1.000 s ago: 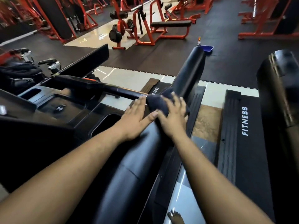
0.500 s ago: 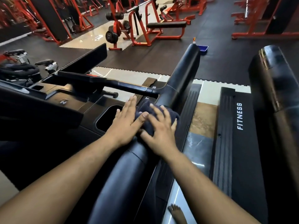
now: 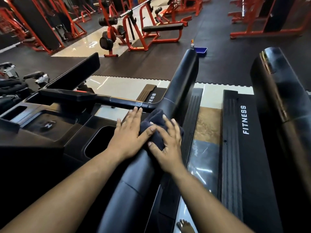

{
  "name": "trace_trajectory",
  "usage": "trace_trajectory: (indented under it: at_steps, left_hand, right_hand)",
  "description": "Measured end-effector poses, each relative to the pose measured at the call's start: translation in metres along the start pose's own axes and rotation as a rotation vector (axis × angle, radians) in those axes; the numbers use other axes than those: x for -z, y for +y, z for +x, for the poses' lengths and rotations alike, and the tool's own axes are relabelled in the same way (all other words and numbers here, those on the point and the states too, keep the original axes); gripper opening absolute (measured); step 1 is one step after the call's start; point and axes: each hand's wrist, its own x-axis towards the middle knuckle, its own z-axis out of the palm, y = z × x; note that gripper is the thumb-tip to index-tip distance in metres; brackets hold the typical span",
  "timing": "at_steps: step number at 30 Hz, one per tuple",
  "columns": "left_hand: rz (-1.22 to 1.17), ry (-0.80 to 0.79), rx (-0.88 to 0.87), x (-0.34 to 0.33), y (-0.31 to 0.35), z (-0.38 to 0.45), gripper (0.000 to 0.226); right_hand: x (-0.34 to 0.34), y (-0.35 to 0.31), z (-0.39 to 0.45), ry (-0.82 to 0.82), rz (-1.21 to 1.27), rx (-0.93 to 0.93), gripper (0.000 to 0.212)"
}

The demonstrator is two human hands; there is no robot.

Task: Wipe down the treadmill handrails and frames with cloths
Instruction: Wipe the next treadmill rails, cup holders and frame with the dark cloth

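Observation:
A thick black handrail (image 3: 182, 78) of the treadmill runs from the bottom centre up to the far middle. A dark cloth (image 3: 157, 122) lies bunched on it, just below where a thin crossbar (image 3: 124, 102) joins. My left hand (image 3: 130, 136) lies flat on the rail's left side, fingers straight, its thumb touching the cloth. My right hand (image 3: 166, 145) presses on the cloth from the right with spread fingers. Part of the cloth is hidden under my right hand.
The treadmill console (image 3: 45, 125) with a cup recess sits at left. A second treadmill's deck marked FITNESS (image 3: 244, 120) and its black rail (image 3: 277, 98) stand at right. A blue tray (image 3: 201, 51) and orange weight benches (image 3: 161, 33) lie beyond. My bare foot (image 3: 186, 227) shows below.
Both hands and the cloth slid back along the rail toward me, then stayed near the same spot. The view tilted slightly.

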Motion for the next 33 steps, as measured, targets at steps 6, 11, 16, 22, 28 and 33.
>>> trace_trajectory:
  at_steps: [6,11,16,22,28,33]
  left_hand:
    - [0.101,-0.035,-0.024,0.002,0.020,0.034,0.113]
    - [0.191,-0.060,-0.020,-0.008,0.031,0.059,0.114]
    - [0.250,-0.069,0.002,-0.016,0.028,0.061,0.118]
    - [0.241,-0.020,0.005,-0.017,0.030,0.060,0.118]
    - [0.191,0.034,0.016,-0.018,0.030,0.058,0.122]
    - [0.206,-0.011,0.043,-0.012,0.035,0.055,0.122]
  right_hand:
    - [0.022,0.068,0.095,0.129,0.298,-0.428,0.081]
    - [-0.001,0.083,0.057,0.181,0.468,-0.554,0.083]
    - [-0.004,0.107,0.075,0.184,0.476,-0.638,0.074]
    - [0.009,0.093,0.113,0.201,0.321,-0.638,0.065]
    - [0.022,0.073,0.112,-0.018,0.028,-0.320,0.065]
    - [0.029,0.067,0.180,-0.151,-0.188,-0.451,0.060]
